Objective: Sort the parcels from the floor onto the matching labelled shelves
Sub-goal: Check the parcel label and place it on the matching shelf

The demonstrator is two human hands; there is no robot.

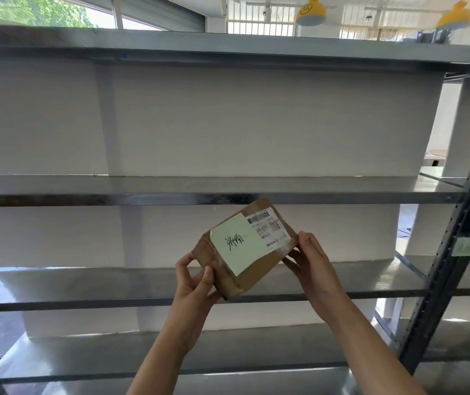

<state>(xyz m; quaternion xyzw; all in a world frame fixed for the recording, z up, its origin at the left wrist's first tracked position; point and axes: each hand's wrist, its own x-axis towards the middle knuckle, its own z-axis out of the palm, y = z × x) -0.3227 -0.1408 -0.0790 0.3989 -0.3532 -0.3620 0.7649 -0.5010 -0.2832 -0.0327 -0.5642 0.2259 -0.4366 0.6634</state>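
Observation:
A small brown cardboard parcel is held up in front of the grey metal shelves, tilted. It carries a pale green note with handwritten characters and a white barcode label. My left hand grips its lower left corner, thumb on the front face. My right hand holds its right end with the fingers curled round the edge. The parcel hangs between the second shelf and the third shelf, in front of both.
The dark upright post of the rack stands at the right and bears a pale green label. A top shelf and a lower shelf span the view. White wall panels stand behind the rack.

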